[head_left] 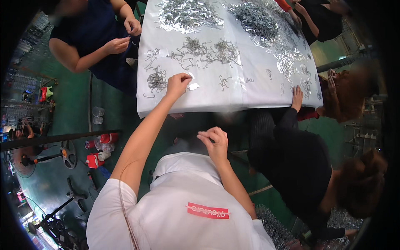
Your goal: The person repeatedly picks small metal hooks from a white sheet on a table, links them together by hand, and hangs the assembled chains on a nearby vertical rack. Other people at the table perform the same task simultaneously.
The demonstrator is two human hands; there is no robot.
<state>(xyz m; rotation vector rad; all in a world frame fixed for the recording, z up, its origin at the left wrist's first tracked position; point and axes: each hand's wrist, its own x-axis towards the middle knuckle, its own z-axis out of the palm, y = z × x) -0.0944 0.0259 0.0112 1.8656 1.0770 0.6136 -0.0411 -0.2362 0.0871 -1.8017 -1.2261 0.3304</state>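
Note:
My left hand [177,85] reaches over the near edge of the white-covered table [258,85], its fingers pinched together. Beside its fingertips lie flat shiny metal pieces [194,86]; whether it grips one is hidden. A tangled heap of thin bent wire hooks [156,80] sits just left of that hand. Farther back are more wire hooks [196,48] in loose clumps, and a few hooks [225,82] lie apart to the right. My right hand [215,142] is held above my lap, short of the table edge, thumb and fingers closed; anything between them is too small to make out.
Large piles of shiny metal pieces [187,16] and darker metal parts [256,21] cover the far table. Co-workers sit around it; one person's hand [297,98] rests at the right edge. On the floor to the left stand a fan [25,161] and a red jug [94,161].

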